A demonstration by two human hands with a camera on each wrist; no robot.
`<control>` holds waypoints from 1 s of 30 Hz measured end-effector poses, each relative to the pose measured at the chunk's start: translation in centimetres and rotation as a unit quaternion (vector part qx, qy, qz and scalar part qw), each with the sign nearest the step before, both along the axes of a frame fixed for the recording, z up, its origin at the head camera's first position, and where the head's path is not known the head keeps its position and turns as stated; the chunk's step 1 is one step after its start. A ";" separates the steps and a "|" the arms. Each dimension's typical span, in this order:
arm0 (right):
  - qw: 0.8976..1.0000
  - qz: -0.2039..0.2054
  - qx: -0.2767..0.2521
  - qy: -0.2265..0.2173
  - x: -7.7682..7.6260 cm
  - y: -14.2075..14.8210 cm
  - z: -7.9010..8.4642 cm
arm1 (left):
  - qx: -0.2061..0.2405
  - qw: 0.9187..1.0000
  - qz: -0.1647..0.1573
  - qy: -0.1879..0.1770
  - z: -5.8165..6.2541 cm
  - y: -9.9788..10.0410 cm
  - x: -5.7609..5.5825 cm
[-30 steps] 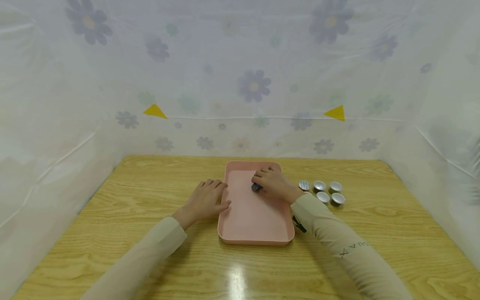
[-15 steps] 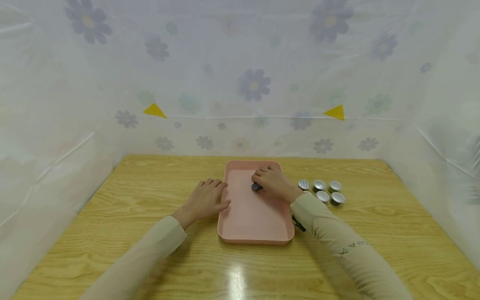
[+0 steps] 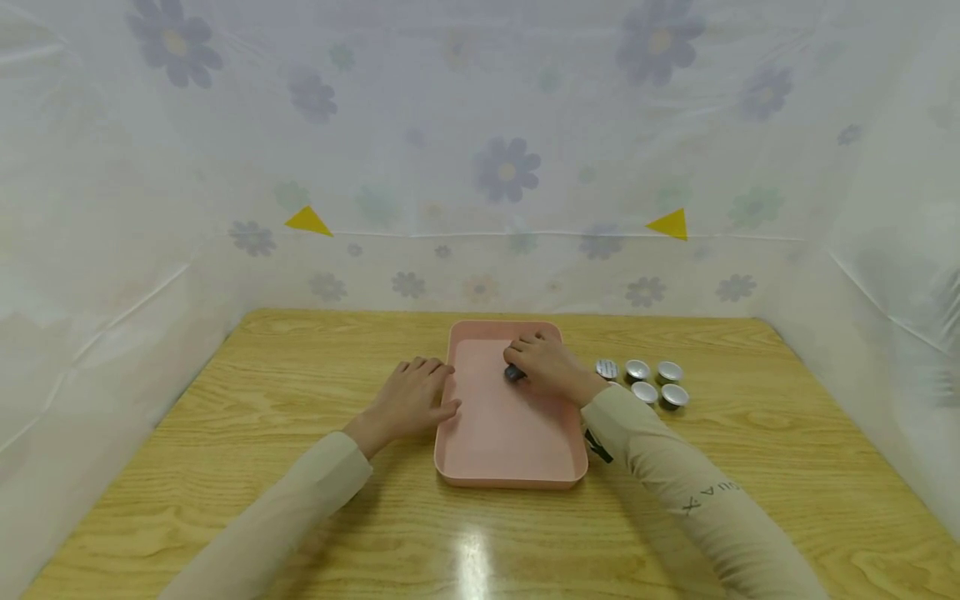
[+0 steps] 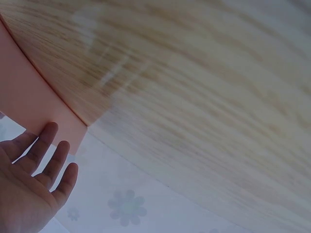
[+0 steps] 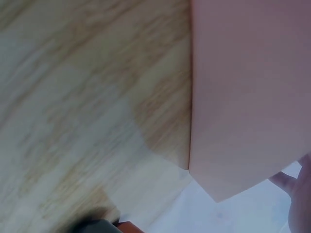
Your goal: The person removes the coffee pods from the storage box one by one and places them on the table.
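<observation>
A pink rectangular tray [image 3: 510,442] lies on the table. My left hand [image 3: 411,398] rests at its left rim with fingers extended and the thumb over the edge. In the left wrist view, the fingers of that left hand [image 4: 36,172] stand relaxed beside the tray's wall [image 4: 53,107]. Over the tray's far right part, my right hand [image 3: 549,364] grips a small dark object [image 3: 514,372] with a rounded end; the fingers cover most of it, and I cannot tell its kind. Only part of the right hand [image 5: 302,196] shows past the tray's side [image 5: 248,97] in the right wrist view.
Several small dark cups with silver foil lids [image 3: 637,371] stand right of the tray, one lid [image 3: 607,368] printed, another partly behind the right sleeve [image 3: 630,417]. A black strip [image 3: 598,447] shows beneath that sleeve. White flowered sheeting [image 3: 480,275] surrounds the wooden table [image 3: 337,350].
The dark object shows slightly less beneath my right fingers than a second ago. Both hands, the tray and the cups hold their places.
</observation>
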State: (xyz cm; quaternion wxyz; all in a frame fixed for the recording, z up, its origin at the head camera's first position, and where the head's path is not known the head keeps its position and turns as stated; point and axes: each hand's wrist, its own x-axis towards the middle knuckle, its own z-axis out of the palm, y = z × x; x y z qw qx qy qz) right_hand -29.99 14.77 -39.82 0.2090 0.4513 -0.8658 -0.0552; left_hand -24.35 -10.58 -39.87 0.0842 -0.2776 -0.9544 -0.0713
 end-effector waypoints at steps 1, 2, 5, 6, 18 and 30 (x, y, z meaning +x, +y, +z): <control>1.000 0.002 -0.002 -0.001 0.1 0.0 0.1 | 0.000 1.000 0.000 -0.001 0.0 0.0 0.0; 1.000 0.003 -0.003 0.000 0.1 0.0 0.2 | 0.000 1.000 0.000 -0.001 0.0 0.0 0.0; 1.000 0.003 0.000 0.009 0.2 0.1 0.2 | 0.002 1.000 0.001 -0.004 0.1 0.0 0.1; 1.000 0.003 0.001 0.011 0.2 0.1 0.3 | 0.003 1.000 0.001 -0.005 0.2 0.0 0.1; 1.000 -0.004 0.008 0.027 0.5 0.4 0.9 | 0.001 1.000 0.003 -0.010 0.1 0.1 0.1; 1.000 0.012 0.011 0.020 1.4 1.2 2.0 | 0.006 1.000 -0.001 -0.010 0.0 0.0 0.1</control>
